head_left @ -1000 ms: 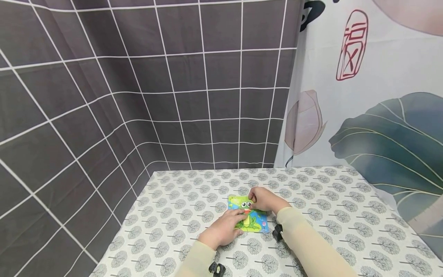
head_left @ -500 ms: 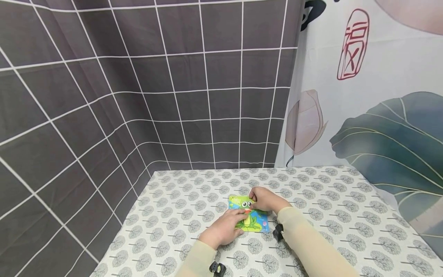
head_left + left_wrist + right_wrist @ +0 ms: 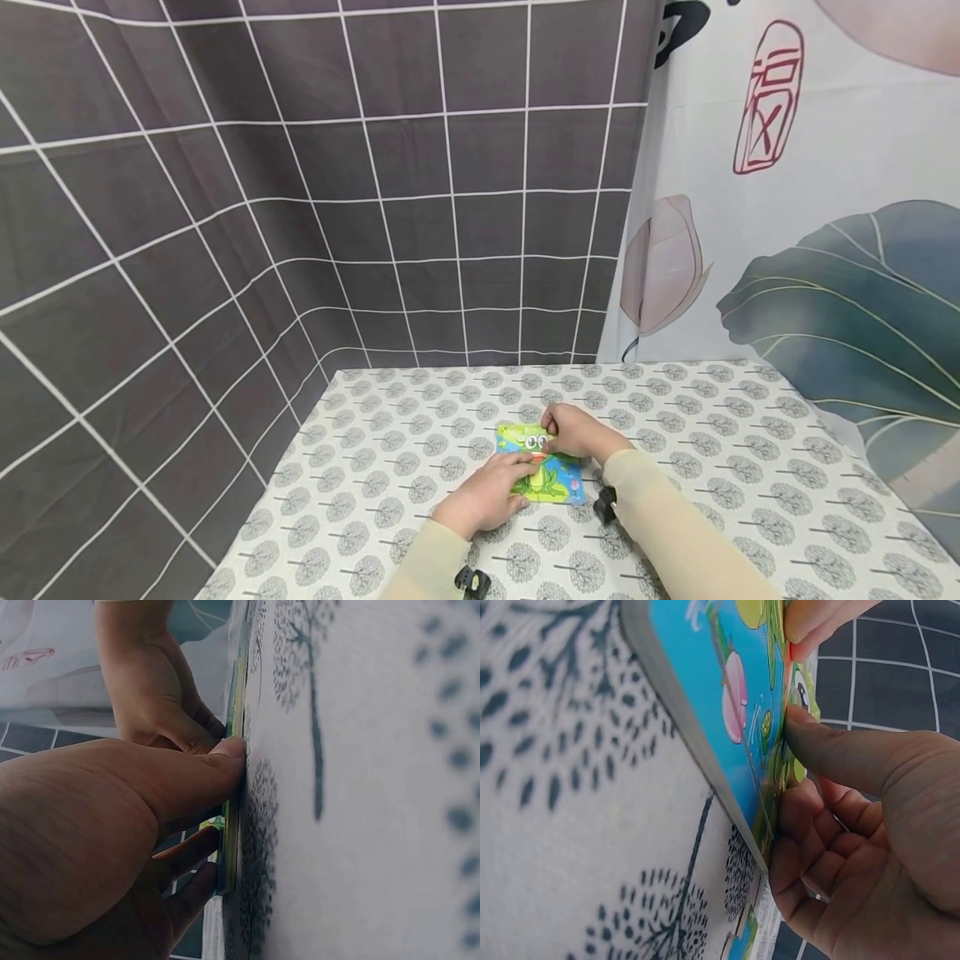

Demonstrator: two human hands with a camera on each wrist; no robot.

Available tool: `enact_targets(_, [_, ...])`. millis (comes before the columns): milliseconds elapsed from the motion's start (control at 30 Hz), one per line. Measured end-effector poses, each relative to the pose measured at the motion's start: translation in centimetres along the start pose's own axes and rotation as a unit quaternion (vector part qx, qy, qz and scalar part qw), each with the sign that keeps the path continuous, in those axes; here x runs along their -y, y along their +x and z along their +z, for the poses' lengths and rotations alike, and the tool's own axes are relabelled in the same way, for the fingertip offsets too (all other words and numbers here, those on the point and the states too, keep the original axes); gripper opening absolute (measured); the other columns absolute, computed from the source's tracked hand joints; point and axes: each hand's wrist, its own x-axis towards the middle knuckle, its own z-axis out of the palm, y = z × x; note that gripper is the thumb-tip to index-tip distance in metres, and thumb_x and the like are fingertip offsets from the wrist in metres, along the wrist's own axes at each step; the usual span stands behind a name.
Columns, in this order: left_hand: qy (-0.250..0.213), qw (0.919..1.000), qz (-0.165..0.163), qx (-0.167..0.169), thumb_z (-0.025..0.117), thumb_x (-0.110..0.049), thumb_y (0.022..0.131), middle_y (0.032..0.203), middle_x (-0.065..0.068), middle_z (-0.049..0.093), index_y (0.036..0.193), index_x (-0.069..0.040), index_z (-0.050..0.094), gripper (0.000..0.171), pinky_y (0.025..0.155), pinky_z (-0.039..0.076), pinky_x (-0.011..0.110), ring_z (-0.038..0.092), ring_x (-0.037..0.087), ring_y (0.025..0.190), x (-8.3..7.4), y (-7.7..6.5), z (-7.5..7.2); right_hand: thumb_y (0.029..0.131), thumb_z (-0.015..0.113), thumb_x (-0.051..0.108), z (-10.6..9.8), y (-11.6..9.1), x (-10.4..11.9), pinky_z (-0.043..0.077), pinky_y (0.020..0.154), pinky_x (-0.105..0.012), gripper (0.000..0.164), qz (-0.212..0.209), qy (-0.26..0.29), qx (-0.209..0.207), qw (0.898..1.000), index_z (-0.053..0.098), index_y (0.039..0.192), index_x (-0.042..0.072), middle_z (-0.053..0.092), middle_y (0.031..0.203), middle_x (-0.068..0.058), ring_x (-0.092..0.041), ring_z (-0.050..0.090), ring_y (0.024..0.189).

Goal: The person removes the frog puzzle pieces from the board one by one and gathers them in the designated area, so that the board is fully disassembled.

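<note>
One board (image 3: 551, 485), printed with a frog (image 3: 536, 447): flat on the cloth (image 3: 360, 533), toward five o'clock from the head view's centre.
One left hand (image 3: 483, 493), yours: at the board's eight o'clock; fingers slightly spread on its face, thumb apart at the near edge.
One right hand (image 3: 579, 433), yours: at two o'clock; thumb tip on the frog's face, fingers curled against the board; whether they pinch a loose part, cannot tell.
One small piece (image 3: 744, 941): at six o'clock in the right wrist view, past the board's corner.
Change over the last second: next to none; your hands and board match the earlier head views. Judged so, your work is at a steady hold, no fresh progress to enter.
</note>
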Motion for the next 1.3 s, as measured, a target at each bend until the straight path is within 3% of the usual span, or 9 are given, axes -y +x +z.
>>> enact_targets(400, [0.004, 1.0000, 0.001, 0.004, 0.074, -0.028, 0.097, 0.162, -0.001, 0.045, 0.152, -0.015, 0.056, 0.059, 0.124, 0.034, 0.041, 0.040, 0.023, 0.149, 0.0, 0.0, -0.1, 0.085, 0.074, -0.009, -0.3, -0.5, 0.0, 0.051, 0.071, -0.033, 0.025, -0.028, 0.040, -0.020, 0.999, 0.065, 0.099, 0.008, 0.058, 0.083, -0.001, -0.016, 0.054, 0.076])
enact_targets(767, [0.002, 1.0000, -0.003, 0.002, 0.073, -0.028, 0.098, 0.162, -0.002, 0.044, 0.153, -0.016, 0.055, 0.059, 0.124, 0.033, 0.041, 0.039, 0.023, 0.150, -0.2, 0.0, -0.2, 0.087, 0.074, -0.006, -0.3, -0.4, -0.1, 0.051, 0.069, -0.030, 0.019, -0.039, 0.009, -0.027, 0.999, 0.069, 0.100, 0.007, 0.058, 0.080, 0.001, -0.014, 0.054, 0.074])
enact_targets(1300, [0.001, 1.0000, -0.004, -0.003, 0.073, -0.029, 0.097, 0.163, -0.004, 0.043, 0.153, -0.017, 0.055, 0.060, 0.124, 0.034, 0.042, 0.039, 0.022, 0.149, -0.2, -0.2, 0.0, 0.087, 0.073, -0.006, -0.5, -1.1, 0.3, 0.052, 0.071, -0.031, 0.020, -0.021, 0.017, -0.042, 0.999, 0.070, 0.102, 0.006, 0.058, 0.080, 0.000, -0.015, 0.054, 0.073])
